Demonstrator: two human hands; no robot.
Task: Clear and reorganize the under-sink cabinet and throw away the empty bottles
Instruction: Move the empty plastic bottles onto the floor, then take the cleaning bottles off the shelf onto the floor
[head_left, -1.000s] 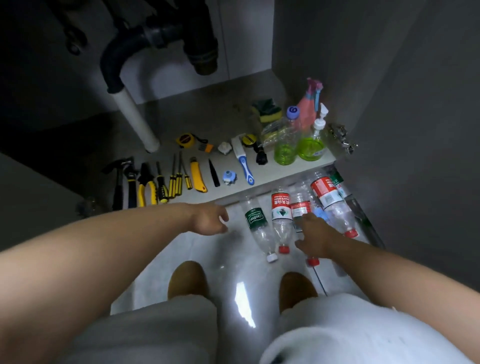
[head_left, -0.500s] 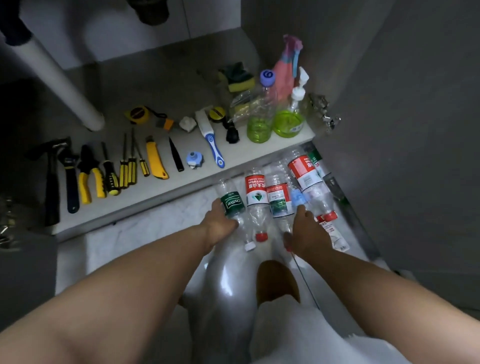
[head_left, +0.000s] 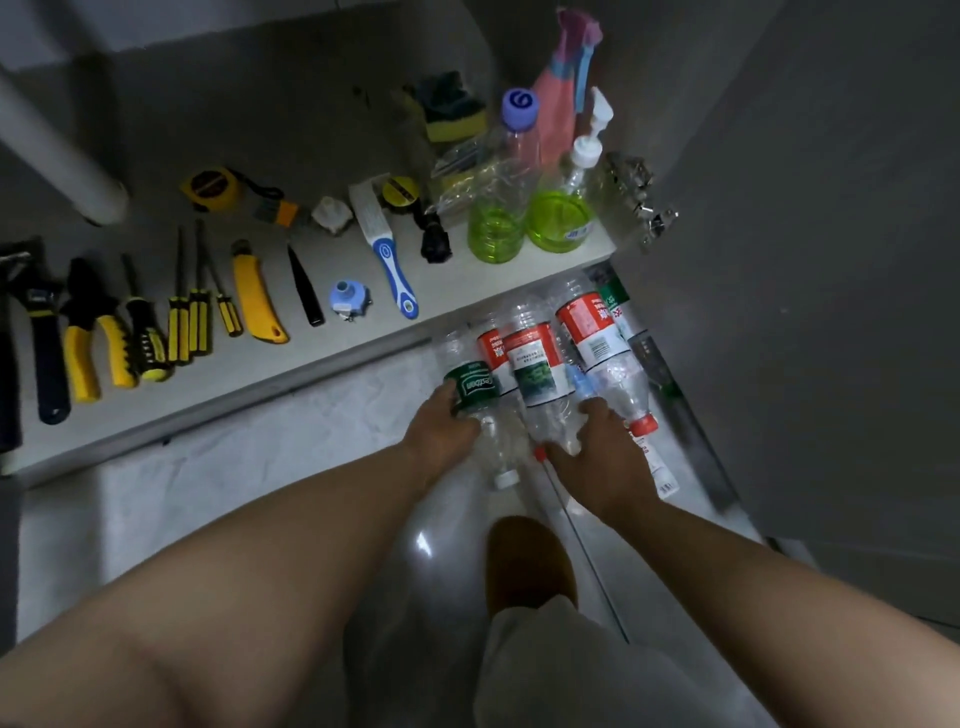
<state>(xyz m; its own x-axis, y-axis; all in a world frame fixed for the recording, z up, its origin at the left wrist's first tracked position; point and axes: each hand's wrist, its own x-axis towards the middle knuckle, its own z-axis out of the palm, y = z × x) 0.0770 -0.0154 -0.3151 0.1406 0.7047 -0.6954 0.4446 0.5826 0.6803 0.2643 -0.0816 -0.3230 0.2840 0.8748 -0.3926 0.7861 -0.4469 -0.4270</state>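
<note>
Several empty clear plastic bottles lie side by side on the floor in front of the cabinet. My left hand (head_left: 441, 431) is wrapped around the green-label bottle (head_left: 475, 387) at the left of the group. My right hand (head_left: 597, 457) is closed over the neck of a red-label bottle (head_left: 535, 364) in the middle. Another red-label bottle (head_left: 597, 332) with a red cap lies to the right, and a green-and-white one (head_left: 618, 306) lies beyond it. The cabinet floor (head_left: 363, 332) is a white shelf just behind them.
Tools lie in a row on the shelf: pliers (head_left: 91, 332), screwdrivers (head_left: 189, 322), a yellow utility knife (head_left: 257, 301), a tape measure (head_left: 210, 189), a blue-handled brush (head_left: 387, 249). Green-liquid bottles (head_left: 524, 218), a sponge (head_left: 452, 111) and a pink spray bottle (head_left: 563, 93) stand at the right. My foot (head_left: 530, 561) is below.
Both hands have reached forward and down and closed on the bottles. The view has tilted lower and closer, so the drain pipe has left the frame.
</note>
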